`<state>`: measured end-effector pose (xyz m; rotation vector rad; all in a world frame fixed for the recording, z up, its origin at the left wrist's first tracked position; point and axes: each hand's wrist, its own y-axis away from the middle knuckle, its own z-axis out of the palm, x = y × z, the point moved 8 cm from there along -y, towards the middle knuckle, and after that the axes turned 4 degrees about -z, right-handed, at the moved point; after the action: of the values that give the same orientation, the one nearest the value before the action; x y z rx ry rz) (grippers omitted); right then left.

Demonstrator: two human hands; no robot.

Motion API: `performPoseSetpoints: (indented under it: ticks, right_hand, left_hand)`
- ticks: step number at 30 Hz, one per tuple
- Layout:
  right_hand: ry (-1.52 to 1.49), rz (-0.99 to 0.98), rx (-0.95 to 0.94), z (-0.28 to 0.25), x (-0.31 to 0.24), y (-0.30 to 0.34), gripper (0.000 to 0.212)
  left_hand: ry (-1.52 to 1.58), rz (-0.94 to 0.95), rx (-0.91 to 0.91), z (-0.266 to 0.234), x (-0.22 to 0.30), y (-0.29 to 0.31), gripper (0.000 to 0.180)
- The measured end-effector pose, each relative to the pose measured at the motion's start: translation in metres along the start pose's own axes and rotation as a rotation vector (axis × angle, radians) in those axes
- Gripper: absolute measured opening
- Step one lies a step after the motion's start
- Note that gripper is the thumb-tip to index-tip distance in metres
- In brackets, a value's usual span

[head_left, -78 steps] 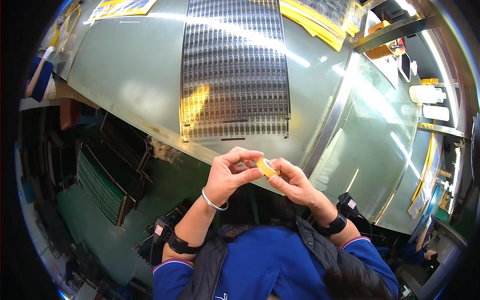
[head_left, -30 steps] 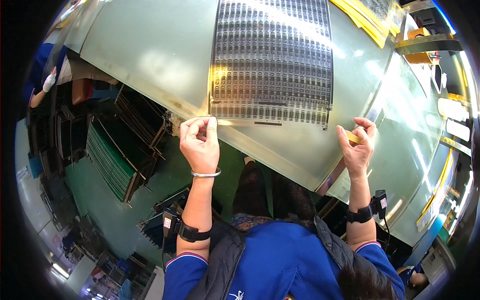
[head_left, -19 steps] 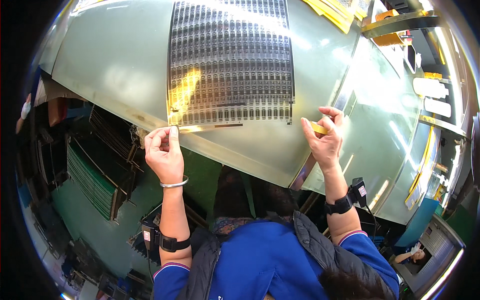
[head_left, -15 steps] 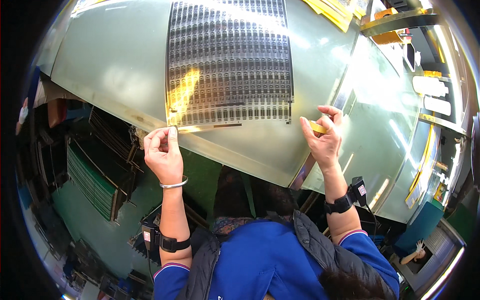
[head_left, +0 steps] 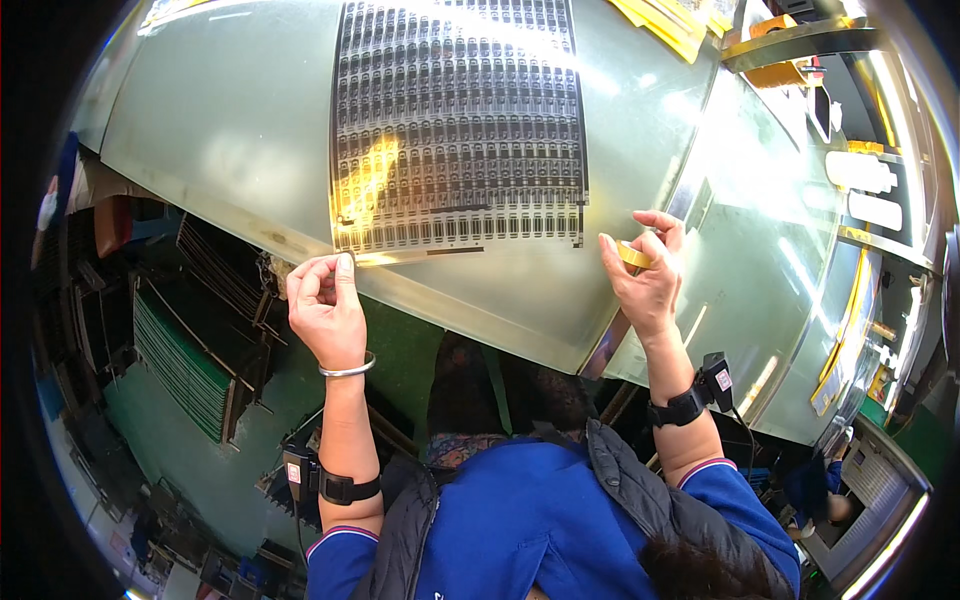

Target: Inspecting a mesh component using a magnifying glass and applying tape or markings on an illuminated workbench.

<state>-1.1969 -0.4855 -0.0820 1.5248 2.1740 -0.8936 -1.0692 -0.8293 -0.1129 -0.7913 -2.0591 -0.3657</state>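
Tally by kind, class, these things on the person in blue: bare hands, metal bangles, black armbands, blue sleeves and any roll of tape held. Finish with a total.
Bare hands: 2
Silver-coloured round metal bangle: 1
Black strap armbands: 2
Blue fabric sleeves with striped cuffs: 2
Yellow ring-shaped roll of tape: 1
Total: 8

1. Beyond the left sleeve [head_left: 340, 565] of the blue shirt [head_left: 530, 510], a black box [head_left: 307, 465] is bearing a small white-and-red label [head_left: 293, 472].
2. Beyond the shirt's right sleeve [head_left: 737, 517], another black box [head_left: 712, 369] is bearing a similar label [head_left: 723, 381].
3. No wording is showing legibly.
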Motion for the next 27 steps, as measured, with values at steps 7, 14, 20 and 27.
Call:
performPoseSetpoints:
  ticks: [7,14,20,27]
  right_hand:
    - [0.025,-0.018,-0.011,0.010,-0.011,0.001,0.026]
    - [0.147,-0.139,0.013,0.005,-0.039,0.003,0.030]
    - [0.134,-0.128,0.012,0.003,-0.044,0.003,0.030]
    - [0.136,-0.141,0.024,-0.011,-0.039,0.000,0.029]
  left_hand:
    - [-0.057,-0.029,0.003,-0.006,0.003,-0.001,0.009]
    - [-0.184,0.066,0.208,-0.022,0.001,0.008,0.021]
    - [-0.507,0.459,-0.232,0.004,0.035,0.040,0.050]
    - [-0.677,0.406,-0.401,0.045,0.069,0.070,0.071]
